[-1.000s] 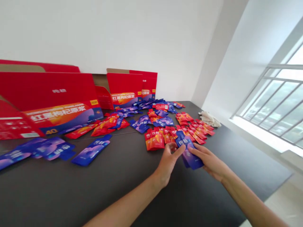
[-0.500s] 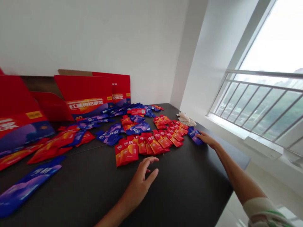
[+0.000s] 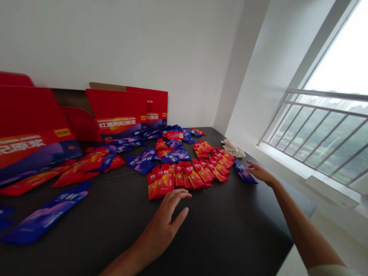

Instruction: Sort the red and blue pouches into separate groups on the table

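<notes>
My left hand (image 3: pixel 169 214) is over the dark table, fingers apart and holding nothing, just in front of the nearest red sachets (image 3: pixel 161 183). At the right, my right hand (image 3: pixel 260 173) is open beside a small stack of blue sachets (image 3: pixel 244 173), its fingers near the stack's right side. Overlapping red sachets (image 3: pixel 195 174) form a curved row between the hands. Behind them lie blue sachets (image 3: pixel 176 155) and more red sachets (image 3: pixel 202 148).
Red and blue cartons (image 3: pixel 120 111) stand along the wall. Mixed sachets (image 3: pixel 83 165) are piled before them, with a large blue sachet (image 3: pixel 48 216) at the left. A pale cloth (image 3: pixel 232 148) lies near the table's (image 3: pixel 230 230) right edge, by a window railing (image 3: pixel 322 109).
My right hand has let go of the blue stack and drawn slightly away to its right. The view has shifted a little to the left.
</notes>
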A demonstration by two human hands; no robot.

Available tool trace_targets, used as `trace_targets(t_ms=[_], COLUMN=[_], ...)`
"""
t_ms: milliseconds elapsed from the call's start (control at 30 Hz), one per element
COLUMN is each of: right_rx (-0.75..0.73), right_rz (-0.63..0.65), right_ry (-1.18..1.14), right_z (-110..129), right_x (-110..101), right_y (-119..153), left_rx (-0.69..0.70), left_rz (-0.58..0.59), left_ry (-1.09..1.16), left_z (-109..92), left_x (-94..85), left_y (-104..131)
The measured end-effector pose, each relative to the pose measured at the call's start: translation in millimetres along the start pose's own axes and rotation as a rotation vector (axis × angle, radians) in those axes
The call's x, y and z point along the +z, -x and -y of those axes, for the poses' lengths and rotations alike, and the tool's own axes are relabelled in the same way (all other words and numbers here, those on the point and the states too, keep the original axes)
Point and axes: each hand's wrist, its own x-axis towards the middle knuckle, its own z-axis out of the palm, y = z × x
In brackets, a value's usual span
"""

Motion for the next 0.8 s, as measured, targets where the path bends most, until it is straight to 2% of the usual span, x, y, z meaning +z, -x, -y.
trace_targets(t_ms=[67,100,167,200,267,333,367,433,533,600,667,800], right_rx=[-0.131,-0.241,-0.521,-0.650,-0.824,-0.959,-1.004,-1.011,-0.903,-0.849,-0.825,-0.854], right_rz=[-0.084,-0.085,0.025,0.163,0.404,0.556,0.581,0.542,0.481,0.458,0.413,0.315], right_ry=[0.110,0.162,0.226,0.211,0.208,0.233,0.269,0.401,0.604,0.656,0.692,0.736], right_z=[28,48,97,124,176,222,242,272,296,300,300,297], right_x=[2,6,22,34,68,113,139,193,262,290,304,310], right_y=[10,18,39,51,71,82,84,81,69,62,56,50], left_rx=[0.016,0.016,0.001,-0.014,-0.052,-0.088,-0.101,-0.120,-0.134,-0.138,-0.137,-0.117], left_rz=[-0.032,-0.045,-0.084,-0.105,-0.142,-0.158,-0.162,-0.174,-0.189,-0.198,-0.204,-0.217], left_ry=[-0.125,-0.196,-0.332,-0.388,-0.468,-0.510,-0.523,-0.536,-0.524,-0.505,-0.488,-0.441], left_z=[3,5,11,14,21,28,31,38,45,47,48,46], left_x=[-26.4,-40.9,-69.0,-81.7,-102.6,-117.3,-122.4,-128.6,-131.2,-131.3,-131.2,-130.6], left_y=[16,25,46,57,76,92,98,107,113,115,115,113])
